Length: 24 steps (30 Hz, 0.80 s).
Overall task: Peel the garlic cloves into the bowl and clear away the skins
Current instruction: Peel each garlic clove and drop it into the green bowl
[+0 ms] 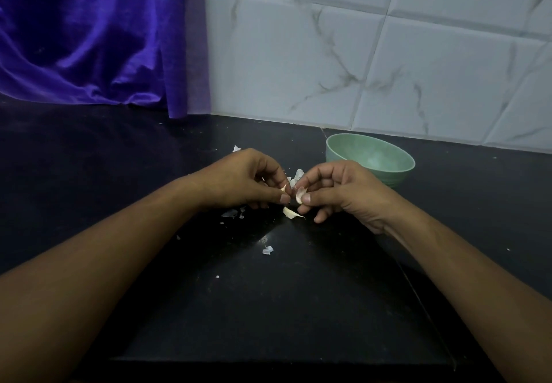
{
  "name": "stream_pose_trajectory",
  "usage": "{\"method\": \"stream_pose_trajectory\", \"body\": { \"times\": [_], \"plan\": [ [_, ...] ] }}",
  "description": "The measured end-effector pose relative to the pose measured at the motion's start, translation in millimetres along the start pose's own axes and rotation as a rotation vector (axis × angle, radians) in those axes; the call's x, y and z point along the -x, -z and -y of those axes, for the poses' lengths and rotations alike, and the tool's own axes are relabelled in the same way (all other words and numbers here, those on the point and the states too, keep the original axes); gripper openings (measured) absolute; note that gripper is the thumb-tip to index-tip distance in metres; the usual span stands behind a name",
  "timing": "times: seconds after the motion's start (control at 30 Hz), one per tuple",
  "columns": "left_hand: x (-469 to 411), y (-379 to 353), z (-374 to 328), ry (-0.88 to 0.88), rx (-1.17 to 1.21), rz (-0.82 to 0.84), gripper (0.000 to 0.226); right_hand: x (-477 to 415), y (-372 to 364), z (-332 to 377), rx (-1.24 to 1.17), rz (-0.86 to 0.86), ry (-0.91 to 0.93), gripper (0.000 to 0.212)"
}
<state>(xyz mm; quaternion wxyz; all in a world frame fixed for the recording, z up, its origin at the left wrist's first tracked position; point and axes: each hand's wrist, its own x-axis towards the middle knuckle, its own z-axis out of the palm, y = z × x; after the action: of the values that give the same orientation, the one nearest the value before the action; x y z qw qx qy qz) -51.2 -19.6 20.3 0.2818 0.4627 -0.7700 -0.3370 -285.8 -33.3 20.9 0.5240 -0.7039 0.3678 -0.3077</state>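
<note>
Peeling a garlic clove [299,196] over the tabletop [268,308].
The right hand [340,191] clamps the clove between its fingers [318,198]; the left hand [245,178] pinches its skin [284,187].

Purple cloth [89,39] hangs up-left of the grip — marbled white tiles [388,54] beyond it, black counter [283,308] beneath.

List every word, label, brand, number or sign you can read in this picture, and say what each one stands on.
None: no words, numbers or signs can be read anywhere in view.
The bowl, tiles, cloth and counter show no print on the sides that face the camera.
</note>
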Motion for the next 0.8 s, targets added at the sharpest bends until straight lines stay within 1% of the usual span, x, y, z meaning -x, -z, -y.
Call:
{"method": "stream_pose_trajectory", "body": {
  "times": [0.1, 0.3, 0.43, 0.57, 0.7, 0.8],
  "plan": [
    [0, -2, -1, -0.015, -0.026, -0.008, 0.013, 1, 0, 0, -0.031, -0.01, -0.006, 0.025],
    [0, -6, -3, -0.049, -0.096, -0.077, 0.01, 1, -5, -4, -0.05, -0.062, 0.02, 0.02],
    [0, -8, -5, -0.053, -0.102, -0.117, 0.013, 2, -8, -5, -0.055, -0.101, 0.051, 0.02],
    [1, -7, -6, -0.044, -0.119, -0.11, 0.018, 2, -12, -6, -0.035, -0.122, 0.085, 0.017],
    [1, -6, -5, -0.037, -0.1, -0.09, 0.016, 2, -11, -5, -0.031, -0.127, 0.088, 0.016],
    [0, -5, -4, -0.042, -0.076, -0.079, 0.013, 0, -8, -5, 0.066, -0.135, 0.106, 0.014]
  ]
}}
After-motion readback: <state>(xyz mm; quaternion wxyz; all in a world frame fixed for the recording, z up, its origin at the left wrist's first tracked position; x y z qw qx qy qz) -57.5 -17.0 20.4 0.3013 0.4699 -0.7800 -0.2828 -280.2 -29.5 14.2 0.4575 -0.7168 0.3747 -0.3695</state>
